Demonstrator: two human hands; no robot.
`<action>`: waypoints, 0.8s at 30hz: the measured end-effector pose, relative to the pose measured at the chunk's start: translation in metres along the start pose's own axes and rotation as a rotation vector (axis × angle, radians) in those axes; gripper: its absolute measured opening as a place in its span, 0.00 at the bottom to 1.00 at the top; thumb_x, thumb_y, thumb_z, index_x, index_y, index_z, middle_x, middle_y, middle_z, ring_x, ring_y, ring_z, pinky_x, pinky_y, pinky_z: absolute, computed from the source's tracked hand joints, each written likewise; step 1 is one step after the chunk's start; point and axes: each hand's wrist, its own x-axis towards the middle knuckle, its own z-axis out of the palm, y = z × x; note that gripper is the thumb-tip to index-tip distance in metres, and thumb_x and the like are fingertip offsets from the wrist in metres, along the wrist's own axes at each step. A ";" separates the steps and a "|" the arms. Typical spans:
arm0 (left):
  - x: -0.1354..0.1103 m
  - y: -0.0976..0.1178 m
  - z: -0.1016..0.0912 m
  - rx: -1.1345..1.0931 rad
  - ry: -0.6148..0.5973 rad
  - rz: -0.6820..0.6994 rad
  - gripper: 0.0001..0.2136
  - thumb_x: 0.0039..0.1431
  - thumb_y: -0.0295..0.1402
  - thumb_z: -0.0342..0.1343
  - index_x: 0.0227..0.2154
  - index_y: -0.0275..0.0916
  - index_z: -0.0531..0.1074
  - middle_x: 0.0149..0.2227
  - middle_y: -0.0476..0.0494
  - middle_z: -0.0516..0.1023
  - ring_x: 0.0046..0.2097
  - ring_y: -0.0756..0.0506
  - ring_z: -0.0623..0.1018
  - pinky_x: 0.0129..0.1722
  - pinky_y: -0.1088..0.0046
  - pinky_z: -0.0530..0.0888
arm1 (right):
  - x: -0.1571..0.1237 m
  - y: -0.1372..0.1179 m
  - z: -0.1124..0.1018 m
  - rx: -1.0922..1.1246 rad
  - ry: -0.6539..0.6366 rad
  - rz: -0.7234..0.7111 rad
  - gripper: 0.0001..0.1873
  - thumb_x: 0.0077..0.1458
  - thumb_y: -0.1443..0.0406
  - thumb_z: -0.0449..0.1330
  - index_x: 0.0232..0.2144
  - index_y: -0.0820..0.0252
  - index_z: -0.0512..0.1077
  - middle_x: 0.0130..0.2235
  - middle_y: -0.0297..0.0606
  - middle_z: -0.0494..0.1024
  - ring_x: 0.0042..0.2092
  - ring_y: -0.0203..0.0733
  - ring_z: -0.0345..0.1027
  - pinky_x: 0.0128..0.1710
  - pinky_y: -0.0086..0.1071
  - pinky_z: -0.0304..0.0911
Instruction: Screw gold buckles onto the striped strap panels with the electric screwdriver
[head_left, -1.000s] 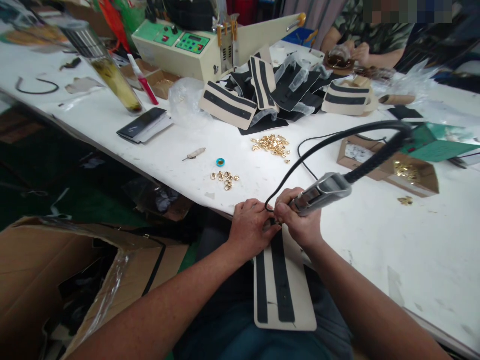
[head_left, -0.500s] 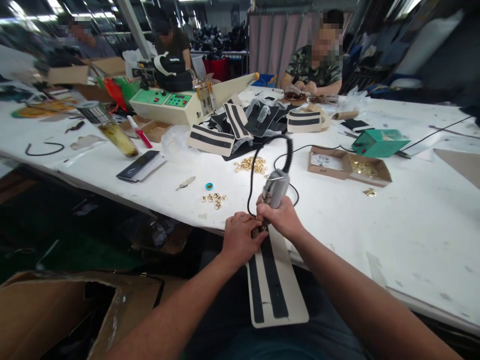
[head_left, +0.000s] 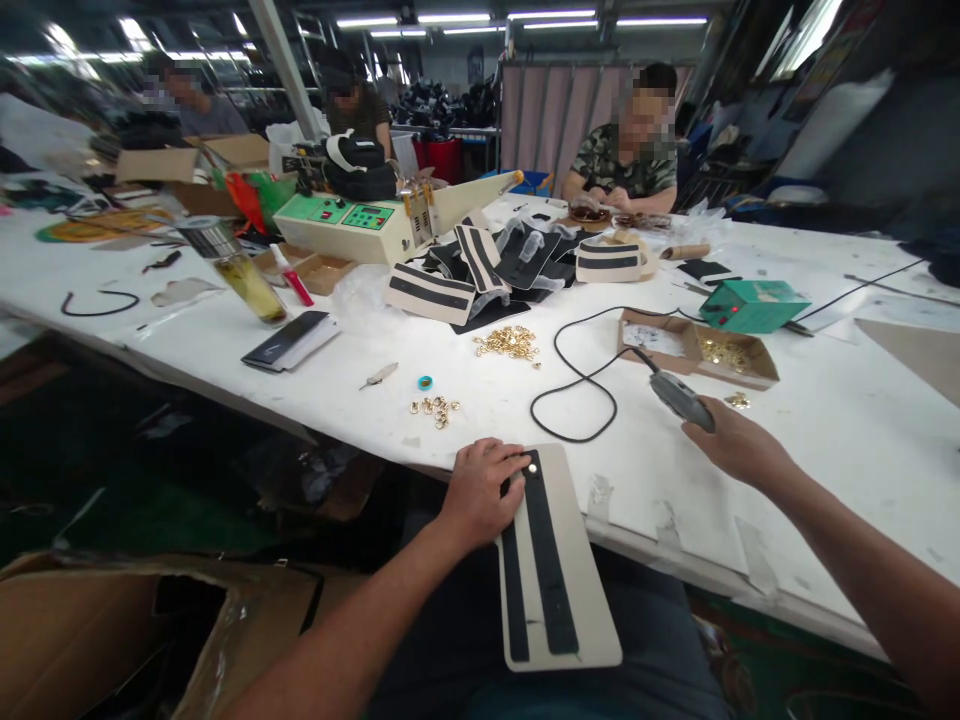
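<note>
My left hand grips the upper left edge of a beige panel with two black strips, which lies over my lap with its top end on the table edge. A round metal stud shows on one strip near my fingertips. Out to the right over the table, my right hand is closed around a grey corded electric screwdriver. Its tip is hidden or too small to make out. Loose gold-coloured rings and a pile of small gold-coloured fittings lie beyond the panel.
The screwdriver's black cord loops over the white table. A cardboard tray with small parts stands near a green box. More striped panels are heaped by a machine. A co-worker sits opposite.
My right hand has lifted the electric screwdriver off the panel and carried it right, and the cord now lies looped on the table. My left hand stays at the panel, where the stud is now uncovered.
</note>
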 end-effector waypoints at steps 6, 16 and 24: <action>0.003 -0.022 -0.021 0.040 -0.240 0.150 0.33 0.55 0.21 0.53 0.64 0.51 0.71 0.66 0.49 0.74 0.66 0.35 0.71 0.63 0.47 0.70 | -0.020 0.034 0.024 -0.171 -0.045 0.078 0.34 0.67 0.49 0.48 0.68 0.58 0.62 0.59 0.58 0.74 0.51 0.67 0.75 0.42 0.53 0.69; -0.005 -0.033 -0.028 0.054 -0.328 0.265 0.37 0.53 0.25 0.62 0.68 0.46 0.64 0.71 0.43 0.67 0.72 0.35 0.64 0.70 0.50 0.64 | -0.060 0.005 0.030 -0.223 0.260 -0.079 0.36 0.65 0.47 0.54 0.66 0.64 0.66 0.59 0.58 0.74 0.57 0.68 0.69 0.55 0.58 0.67; -0.017 -0.010 -0.026 -0.290 -0.058 0.072 0.16 0.73 0.39 0.48 0.53 0.45 0.78 0.52 0.40 0.83 0.53 0.40 0.80 0.56 0.58 0.73 | -0.138 -0.101 0.052 0.397 0.189 -0.770 0.25 0.65 0.59 0.61 0.63 0.48 0.70 0.62 0.47 0.73 0.60 0.57 0.70 0.56 0.50 0.71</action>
